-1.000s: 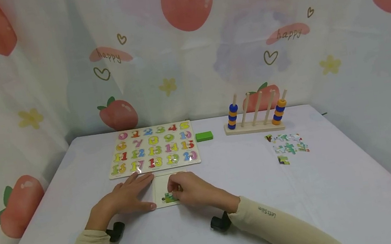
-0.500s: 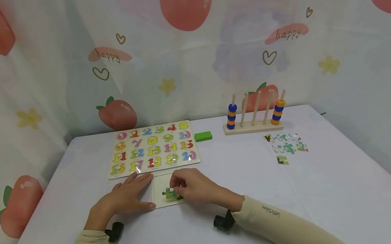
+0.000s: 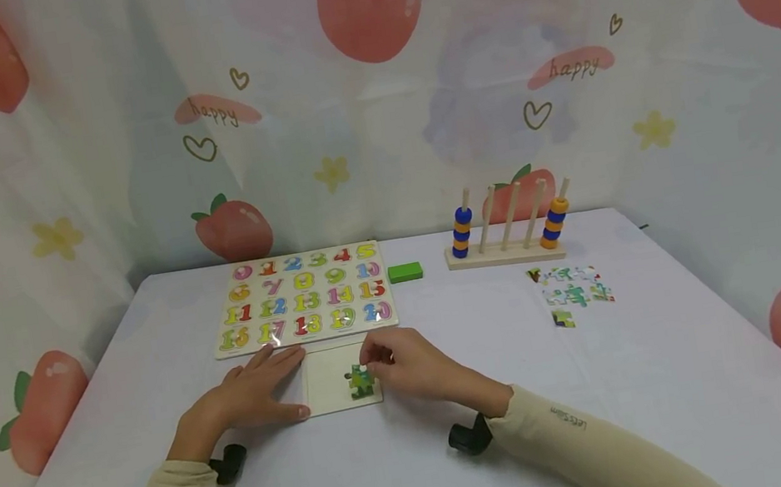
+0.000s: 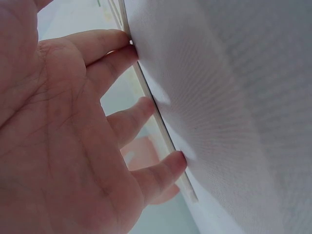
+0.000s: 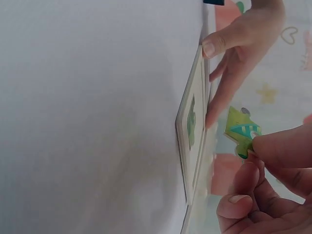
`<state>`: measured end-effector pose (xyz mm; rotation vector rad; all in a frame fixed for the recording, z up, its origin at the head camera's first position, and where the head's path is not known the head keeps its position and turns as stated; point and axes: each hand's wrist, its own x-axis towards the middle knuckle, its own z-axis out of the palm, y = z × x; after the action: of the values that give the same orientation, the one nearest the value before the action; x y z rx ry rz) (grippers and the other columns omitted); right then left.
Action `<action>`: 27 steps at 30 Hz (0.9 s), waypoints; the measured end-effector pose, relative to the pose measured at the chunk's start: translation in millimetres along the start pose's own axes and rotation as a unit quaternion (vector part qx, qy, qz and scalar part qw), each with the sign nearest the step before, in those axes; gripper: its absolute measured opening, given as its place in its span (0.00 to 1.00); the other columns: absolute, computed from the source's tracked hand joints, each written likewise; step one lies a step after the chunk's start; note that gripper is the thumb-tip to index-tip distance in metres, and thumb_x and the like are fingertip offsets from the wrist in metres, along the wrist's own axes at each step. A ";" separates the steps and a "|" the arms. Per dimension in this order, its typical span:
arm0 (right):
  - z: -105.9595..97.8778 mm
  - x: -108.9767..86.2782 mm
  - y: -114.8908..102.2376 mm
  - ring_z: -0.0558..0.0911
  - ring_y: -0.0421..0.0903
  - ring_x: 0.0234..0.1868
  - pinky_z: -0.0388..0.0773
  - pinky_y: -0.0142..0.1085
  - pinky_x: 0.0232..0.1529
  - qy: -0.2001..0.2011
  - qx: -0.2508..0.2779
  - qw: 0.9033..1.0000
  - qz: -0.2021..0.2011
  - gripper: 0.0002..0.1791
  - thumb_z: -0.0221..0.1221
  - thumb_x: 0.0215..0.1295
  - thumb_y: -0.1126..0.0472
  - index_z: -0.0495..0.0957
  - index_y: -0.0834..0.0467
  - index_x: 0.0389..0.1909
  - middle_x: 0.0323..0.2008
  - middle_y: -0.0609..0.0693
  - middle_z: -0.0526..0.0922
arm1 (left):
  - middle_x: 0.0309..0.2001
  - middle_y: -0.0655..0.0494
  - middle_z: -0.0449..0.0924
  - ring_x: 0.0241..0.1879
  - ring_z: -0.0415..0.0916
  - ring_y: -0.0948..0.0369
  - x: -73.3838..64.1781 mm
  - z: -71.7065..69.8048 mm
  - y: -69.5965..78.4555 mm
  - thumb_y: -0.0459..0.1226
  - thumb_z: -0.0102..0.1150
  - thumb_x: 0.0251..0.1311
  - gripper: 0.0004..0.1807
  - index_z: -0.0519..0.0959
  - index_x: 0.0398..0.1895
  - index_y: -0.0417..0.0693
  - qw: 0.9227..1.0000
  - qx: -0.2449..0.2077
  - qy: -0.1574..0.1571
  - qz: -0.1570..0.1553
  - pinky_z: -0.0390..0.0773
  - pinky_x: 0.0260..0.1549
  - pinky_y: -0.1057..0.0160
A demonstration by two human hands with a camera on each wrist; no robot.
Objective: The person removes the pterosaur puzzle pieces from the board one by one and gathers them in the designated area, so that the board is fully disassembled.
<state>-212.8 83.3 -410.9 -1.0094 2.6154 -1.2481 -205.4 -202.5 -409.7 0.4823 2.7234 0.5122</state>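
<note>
My right hand (image 3: 401, 366) pinches a green jigsaw piece (image 5: 241, 129) between thumb and fingers, over the right part of a small pale puzzle tray (image 3: 322, 371). In the right wrist view the piece is tilted and raised above the tray. Another green piece (image 5: 191, 124) appears to lie in the tray's near right corner; from the head view the held piece overlaps it. My left hand (image 3: 253, 390) spreads over the tray's left side, thumb at the near left corner and fingertips near the far left one. In the left wrist view its fingers (image 4: 131, 119) extend along a board edge.
Behind the tray lies a number puzzle board (image 3: 294, 283), with a green block (image 3: 405, 272) beside it. A wooden bead rack (image 3: 506, 254) stands at the back right. Several loose jigsaw pieces (image 3: 575, 296) lie on the white tablecloth (image 3: 477, 315) in front of it.
My right hand has moved to the right with the jigsaw piece, which now hangs over the tray's right side and has turned. The left hand stays in place.
</note>
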 end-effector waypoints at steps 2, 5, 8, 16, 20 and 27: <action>-2.9 -1.9 3.4 0.77 0.43 0.37 0.79 0.34 0.40 0.005 -0.002 1.000 0.000 0.06 0.61 0.72 0.73 0.83 0.60 0.41 0.34 0.44 0.80 | 0.84 0.43 0.54 0.84 0.38 0.36 -0.5 -0.4 0.9 0.54 0.76 0.62 0.54 0.59 0.86 0.48 1.000 -0.001 -0.001 0.001 0.43 0.75 0.24; -8.5 -5.3 6.6 0.77 0.43 0.37 0.80 0.34 0.40 0.014 0.003 1.000 0.005 0.05 0.61 0.72 0.73 0.83 0.61 0.42 0.35 0.45 0.81 | 0.84 0.43 0.54 0.84 0.38 0.36 -1.2 -1.3 1.7 0.54 0.76 0.62 0.54 0.59 0.86 0.47 1.000 -0.001 -0.001 0.003 0.43 0.75 0.24; -14.8 -9.0 8.1 0.77 0.45 0.38 0.80 0.35 0.41 0.024 0.007 1.000 0.009 0.04 0.61 0.73 0.73 0.82 0.63 0.42 0.36 0.47 0.81 | 0.84 0.43 0.55 0.83 0.38 0.35 -0.6 -2.3 1.8 0.54 0.77 0.61 0.54 0.60 0.85 0.47 1.000 0.005 0.000 0.005 0.44 0.74 0.23; -29.6 -19.2 11.9 0.78 0.46 0.39 0.80 0.35 0.42 0.039 0.011 0.998 0.038 0.04 0.61 0.74 0.71 0.82 0.61 0.43 0.36 0.48 0.81 | 0.84 0.45 0.55 0.83 0.39 0.36 3.0 -0.3 -0.6 0.55 0.76 0.61 0.55 0.59 0.86 0.49 1.000 0.013 -0.003 -0.002 0.45 0.74 0.23; -35.0 -24.2 16.8 0.78 0.46 0.39 0.80 0.35 0.42 0.045 0.010 0.997 0.054 0.04 0.61 0.74 0.70 0.82 0.60 0.43 0.37 0.47 0.82 | 0.84 0.44 0.55 0.83 0.39 0.36 2.9 -0.5 -0.1 0.55 0.76 0.61 0.54 0.60 0.86 0.48 1.000 0.013 -0.002 0.000 0.45 0.74 0.23; -44.3 -32.6 22.9 0.78 0.47 0.38 0.79 0.36 0.40 0.061 0.005 0.995 0.079 0.04 0.61 0.74 0.70 0.82 0.59 0.43 0.36 0.47 0.82 | 0.83 0.44 0.56 0.83 0.40 0.35 0.3 -2.8 3.6 0.55 0.77 0.61 0.55 0.60 0.85 0.48 1.000 0.016 -0.001 -0.001 0.46 0.74 0.23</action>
<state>-214.1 142.5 -404.4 -0.7285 2.7132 -1.3245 -205.8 -200.0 -405.9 0.4886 2.7336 0.4690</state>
